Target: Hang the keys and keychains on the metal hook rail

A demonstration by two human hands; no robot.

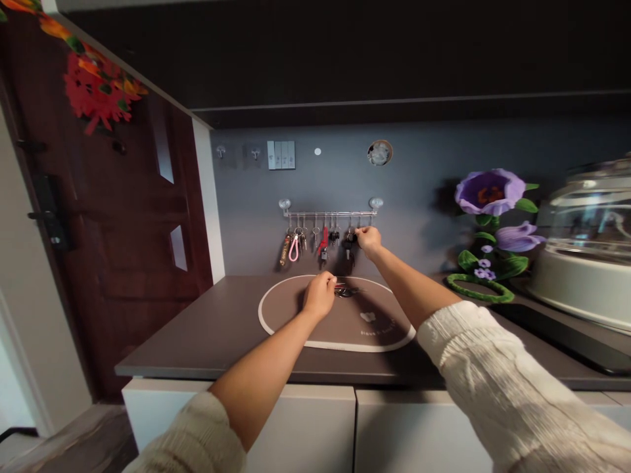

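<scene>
My left hand [320,295] is closed in a pinch over the brown oval mat [283,315]. At its fingertips is what looks like a bunch of keys [345,291], with a dark ring and a reddish bit; its details are small and shaded. My right hand [369,240] is raised to the right end of a metal hook rail [330,214] on the wall. Its fingers are pinched at the top of a dark bunch of keys [348,248], and the exact grip is partly hidden. Along the rail hang several other key sets, including a pink loop [294,248] and a red strap [323,242].
A purple artificial flower [490,192], a black flat slab [566,338] and a domed clear-lidded appliance [576,276] stand on the right. Above is a dark cabinet [345,52]. A switch panel [281,156] sits on the wall; a dark red door [128,230] is on the left.
</scene>
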